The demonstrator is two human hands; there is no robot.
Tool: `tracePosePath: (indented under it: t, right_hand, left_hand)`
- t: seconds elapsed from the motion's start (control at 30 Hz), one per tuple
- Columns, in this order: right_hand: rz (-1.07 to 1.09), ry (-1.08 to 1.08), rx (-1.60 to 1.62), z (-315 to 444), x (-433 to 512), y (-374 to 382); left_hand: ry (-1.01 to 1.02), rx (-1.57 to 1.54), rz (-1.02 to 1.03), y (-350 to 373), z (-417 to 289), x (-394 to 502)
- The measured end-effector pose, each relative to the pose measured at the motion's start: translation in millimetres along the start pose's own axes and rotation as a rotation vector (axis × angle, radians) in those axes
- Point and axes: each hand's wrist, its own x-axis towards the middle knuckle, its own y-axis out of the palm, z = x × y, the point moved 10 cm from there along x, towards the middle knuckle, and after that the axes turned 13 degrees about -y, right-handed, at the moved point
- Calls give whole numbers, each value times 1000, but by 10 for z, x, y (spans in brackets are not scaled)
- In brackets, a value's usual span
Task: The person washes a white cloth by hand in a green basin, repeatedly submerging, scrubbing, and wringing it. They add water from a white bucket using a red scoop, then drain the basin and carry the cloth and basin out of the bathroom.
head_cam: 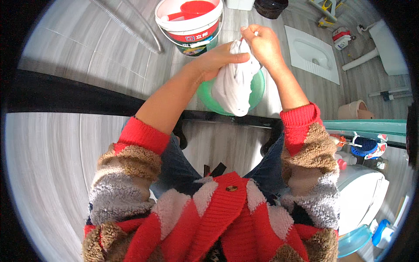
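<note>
A bunched white cloth [234,83] hangs from my two hands over a green plastic basin [259,85] on the floor. My left hand [222,59] grips the cloth on its left side, thumb laid across the front. Higher up, my right hand [263,42] pinches the top end of the cloth in closed fingers. A small red bit shows beside the right fingertips, too small to name. The cloth's lower end hides much of the basin's inside, so I cannot tell what it contains.
Behind my left hand stands a paint bucket [193,32] with a red dipper [196,9] in it. A squat toilet [312,59] is set in the floor at the right. A black raised sill [81,91] crosses before my feet. A glass edge [366,126] and white washing machine [361,199] lie right.
</note>
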Motion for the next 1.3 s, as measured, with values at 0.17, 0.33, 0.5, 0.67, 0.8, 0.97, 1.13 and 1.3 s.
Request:
tracePosePath:
  t: [0.17, 0.33, 0.5, 0.67, 0.8, 0.97, 1.13, 1.3]
  right_hand:
    - [-25, -128, 341, 141, 35, -51]
    - [-173, -51, 839, -96, -118, -211]
    - [-97, 312, 1118, -254, -458, 402]
    - [-22, 373, 1611, 52, -475, 554]
    - [-140, 482, 1816, -18, -348, 440]
    - [-141, 597, 1524, -309, -320, 447]
    - [-148, 654, 1687, -115, -503, 477]
    - [-249, 453, 1608, 61, -490, 467]
  left_hand:
    - [-93, -59, -131, -35, -64, -63]
    - [338, -550, -358, -499, -525, -285]
    - [571, -811, -358, -910, -850, -526]
    - [686, -743, -336, -642, -824, -505]
    - [662, -530, -263, -413, -907, -573]
    - [608, -80, -159, -100, -1013, -831]
    - [687, -266, -367, -290, -1031, -813]
    - [673, -650, -421, -588, -952, -705]
